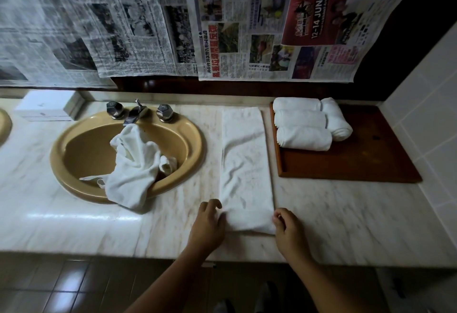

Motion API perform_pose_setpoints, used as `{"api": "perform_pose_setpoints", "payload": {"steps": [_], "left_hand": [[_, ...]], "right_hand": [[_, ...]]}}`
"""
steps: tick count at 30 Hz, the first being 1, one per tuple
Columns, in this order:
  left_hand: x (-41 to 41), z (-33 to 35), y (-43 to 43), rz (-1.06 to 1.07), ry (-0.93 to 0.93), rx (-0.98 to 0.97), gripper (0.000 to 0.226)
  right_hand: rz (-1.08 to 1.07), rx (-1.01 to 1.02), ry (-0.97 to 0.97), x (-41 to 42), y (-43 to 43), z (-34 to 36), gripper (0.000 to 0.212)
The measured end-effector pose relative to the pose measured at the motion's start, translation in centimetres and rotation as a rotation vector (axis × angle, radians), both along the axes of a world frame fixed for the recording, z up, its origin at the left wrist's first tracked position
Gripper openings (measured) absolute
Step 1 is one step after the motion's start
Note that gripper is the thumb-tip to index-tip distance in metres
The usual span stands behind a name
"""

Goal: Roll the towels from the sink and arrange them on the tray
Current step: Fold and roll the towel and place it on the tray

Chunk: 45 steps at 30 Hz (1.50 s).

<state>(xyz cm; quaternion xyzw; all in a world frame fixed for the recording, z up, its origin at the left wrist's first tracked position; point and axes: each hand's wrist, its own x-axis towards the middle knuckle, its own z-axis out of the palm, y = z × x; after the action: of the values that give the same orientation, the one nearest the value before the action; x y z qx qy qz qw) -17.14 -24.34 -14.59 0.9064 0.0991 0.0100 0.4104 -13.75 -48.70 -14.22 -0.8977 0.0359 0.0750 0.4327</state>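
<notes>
A white towel (243, 159), folded into a long strip, lies flat on the marble counter between the sink and the tray, its near end turned over into a first roll. My left hand (209, 223) grips the roll's left end and my right hand (286, 227) grips its right end. Crumpled white towels (133, 164) hang over the front rim of the tan sink (74, 139). On the brown wooden tray (358, 162) at the right lie several rolled white towels (304, 125), grouped in its back left corner.
Chrome taps and a spout (138, 112) stand behind the basin. A white box (47, 106) sits at the back left. Newspaper sheets (222, 23) hang over the wall above. A tiled wall (430, 105) bounds the counter on the right. The counter's front edge is close below my hands.
</notes>
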Motion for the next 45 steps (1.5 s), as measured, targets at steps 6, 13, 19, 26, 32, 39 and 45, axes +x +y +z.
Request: {"api": "perform_pose_setpoints", "payload": {"steps": [6,13,19,26,32,39,45], "left_hand": [[-0.9,-1.0,-0.2,-0.084,-0.177,0.073,0.019],[-3.0,-1.9,1.9,-0.298,-0.163,0.253,0.049],[-2.1,-1.8,1.8,-0.285,-0.142,0.163,0.051],[-1.4,-1.2,1.7,-0.193,-0.091,0.003,0.046],[-0.7,-0.8,1.3,-0.051,-0.023,-0.152,0.022],[0.4,-1.5,1.4,0.079,0.045,-0.077,0.027],[0.4,-0.8,0.7,0.039,-0.173,-0.085,0.014]], "right_hand": [[0.098,0.040,-0.041,-0.7,-1.4,-0.8,0.032],[0.167,-0.085,0.027,-0.4,-1.4,-0.7,0.055],[0.179,0.030,0.156,1.1,-2.5,-1.4,0.056],[0.143,0.058,0.290,2.0,-1.9,-1.5,0.038],[0.098,-0.013,0.305,2.2,-1.0,-0.8,0.045],[0.023,-0.034,0.201,2.4,0.4,1.5,0.025],[0.028,0.067,0.009,1.3,0.0,0.3,0.012]]}}
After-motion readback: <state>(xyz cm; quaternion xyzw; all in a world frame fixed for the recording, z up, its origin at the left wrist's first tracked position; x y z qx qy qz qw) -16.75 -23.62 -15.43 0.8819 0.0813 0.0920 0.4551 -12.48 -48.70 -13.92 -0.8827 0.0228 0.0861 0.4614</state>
